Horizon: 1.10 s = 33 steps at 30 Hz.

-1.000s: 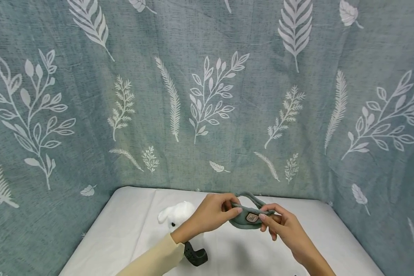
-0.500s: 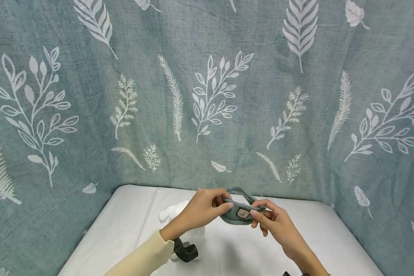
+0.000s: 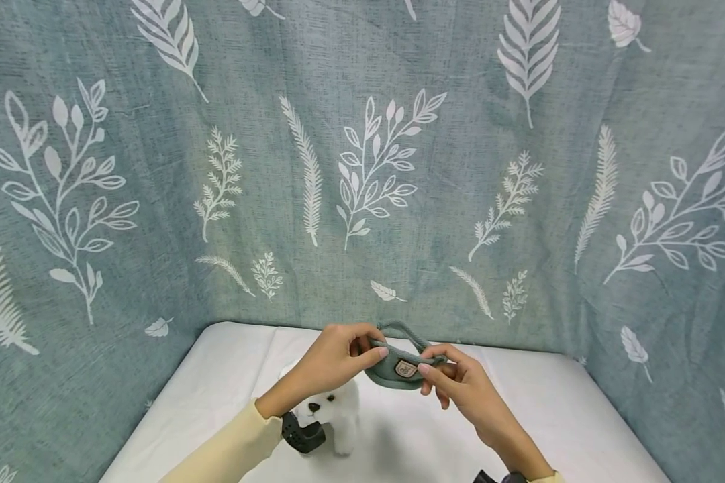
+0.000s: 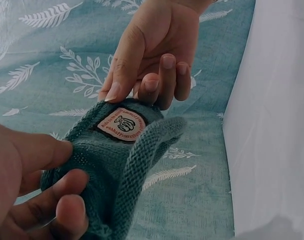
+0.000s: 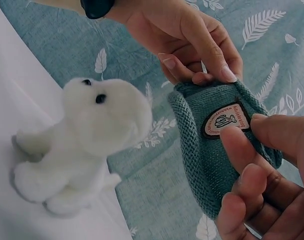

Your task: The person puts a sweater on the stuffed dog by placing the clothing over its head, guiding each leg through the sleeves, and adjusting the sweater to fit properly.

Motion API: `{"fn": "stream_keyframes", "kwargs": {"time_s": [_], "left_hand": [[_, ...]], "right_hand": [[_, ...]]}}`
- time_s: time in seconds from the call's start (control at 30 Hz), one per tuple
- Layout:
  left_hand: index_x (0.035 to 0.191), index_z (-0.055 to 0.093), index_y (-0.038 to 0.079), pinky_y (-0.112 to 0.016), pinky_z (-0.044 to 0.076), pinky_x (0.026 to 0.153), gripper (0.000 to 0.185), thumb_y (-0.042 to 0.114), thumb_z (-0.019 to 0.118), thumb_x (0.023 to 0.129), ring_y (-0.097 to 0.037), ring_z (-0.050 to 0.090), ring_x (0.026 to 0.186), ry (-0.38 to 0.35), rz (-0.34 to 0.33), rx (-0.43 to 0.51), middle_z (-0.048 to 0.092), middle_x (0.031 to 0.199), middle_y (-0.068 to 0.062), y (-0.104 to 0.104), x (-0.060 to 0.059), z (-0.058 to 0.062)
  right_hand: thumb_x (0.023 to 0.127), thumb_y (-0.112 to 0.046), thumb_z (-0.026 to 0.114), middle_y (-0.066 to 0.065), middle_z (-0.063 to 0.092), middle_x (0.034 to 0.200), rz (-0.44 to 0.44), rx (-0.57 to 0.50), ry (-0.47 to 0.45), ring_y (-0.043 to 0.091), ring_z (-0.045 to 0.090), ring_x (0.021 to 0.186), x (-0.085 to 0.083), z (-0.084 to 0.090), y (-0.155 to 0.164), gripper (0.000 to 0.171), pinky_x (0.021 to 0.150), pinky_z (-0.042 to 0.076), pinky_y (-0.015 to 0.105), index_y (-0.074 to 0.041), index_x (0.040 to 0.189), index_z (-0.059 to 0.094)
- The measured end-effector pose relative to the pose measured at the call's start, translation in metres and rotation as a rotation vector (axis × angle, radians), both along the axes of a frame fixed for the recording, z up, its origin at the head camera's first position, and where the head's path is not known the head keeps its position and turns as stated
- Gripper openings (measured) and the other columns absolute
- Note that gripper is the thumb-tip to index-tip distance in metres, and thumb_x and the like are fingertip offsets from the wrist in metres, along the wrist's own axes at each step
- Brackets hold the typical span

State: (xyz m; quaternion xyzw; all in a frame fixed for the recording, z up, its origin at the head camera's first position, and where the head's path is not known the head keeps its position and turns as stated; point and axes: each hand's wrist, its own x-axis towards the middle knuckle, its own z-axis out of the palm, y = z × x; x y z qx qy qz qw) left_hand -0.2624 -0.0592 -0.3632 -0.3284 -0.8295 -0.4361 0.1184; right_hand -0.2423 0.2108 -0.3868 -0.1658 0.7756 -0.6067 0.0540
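Observation:
A small teal knitted hat (image 3: 387, 373) with a rolled edge and a sewn patch is held in the air above the white surface. My left hand (image 3: 341, 357) pinches its left end, thumb on the front. At the other end, my right hand (image 3: 461, 381) grips the edge close to the patch (image 5: 226, 120). Between the two hands, the far rim of the hat arches up as a loop. A white plush dog (image 3: 343, 410) stands on the surface below my left forearm, which covers part of its head; the right wrist view shows its dark eyes and body.
The white covered surface (image 3: 217, 382) is bounded by teal leaf-print curtains (image 3: 374, 282) at the back and both sides. A black wrist strap mount (image 3: 302, 435) on my left wrist hangs in front of the plush dog.
Both hands have moved left and slightly up with the hat between them, grips unchanged. More of the plush dog's face now shows to the right of my left forearm.

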Motion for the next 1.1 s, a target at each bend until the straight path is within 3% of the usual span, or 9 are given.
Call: {"fn": "stream_keyframes", "kwargs": {"time_s": [0.4,1.1], "left_hand": [[0.108,0.074,0.025,-0.029,0.048,0.055,0.010,0.029,0.071,0.100,-0.011,0.055,0.059,-0.014,0.025,-0.004,0.064,0.075,0.014,-0.023,0.004,0.003],[0.109,0.074,0.021,-0.028,0.047,0.053,0.012,0.028,0.071,0.100,-0.009,0.054,0.057,0.008,0.054,-0.062,0.063,0.075,0.012,-0.068,0.007,0.006]], "right_hand": [[0.101,-0.031,0.068,0.015,0.069,0.084,0.074,-0.008,0.048,0.012,0.049,0.059,0.000,0.002,-0.021,0.035,0.060,0.049,0.028,-0.008,0.126,0.061],[0.101,-0.032,0.068,0.013,0.070,0.081,0.165,-0.009,0.021,0.013,0.048,0.058,-0.006,0.000,-0.064,0.033,0.060,0.047,0.027,-0.010,0.124,0.061]]}}
